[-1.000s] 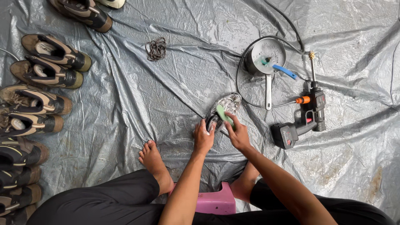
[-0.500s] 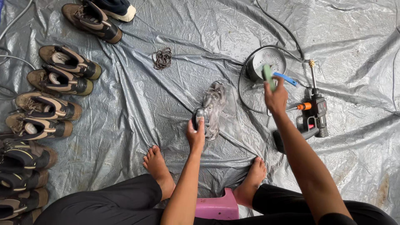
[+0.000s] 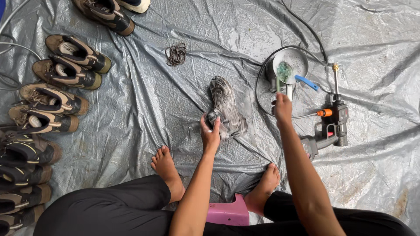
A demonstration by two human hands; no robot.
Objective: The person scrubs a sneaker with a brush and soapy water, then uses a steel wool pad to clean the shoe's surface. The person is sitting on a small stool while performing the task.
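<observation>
A soapy dark shoe [image 3: 225, 107] lies sole-up on the grey plastic sheet [image 3: 175, 113]. My left hand [image 3: 210, 131] grips its heel end. My right hand [image 3: 282, 107] holds a green-handled brush [image 3: 280, 78] whose bristle end dips into a metal bowl [image 3: 289, 61] of sudsy water. A blue-handled brush [image 3: 306, 82] rests on the bowl's rim.
Several brown shoes [image 3: 48, 100] line the left side, more at the top [image 3: 109, 13]. A bundle of dark laces [image 3: 176, 53] lies beyond the soapy shoe. A handheld pressure washer gun [image 3: 330, 129] with hose lies right. My bare feet [image 3: 166, 168] flank a pink stool [image 3: 227, 212].
My right hand left the shoe, reached out to the bowl with the brush, and now has drawn back slightly. The shoe has turned sole-up under my left hand.
</observation>
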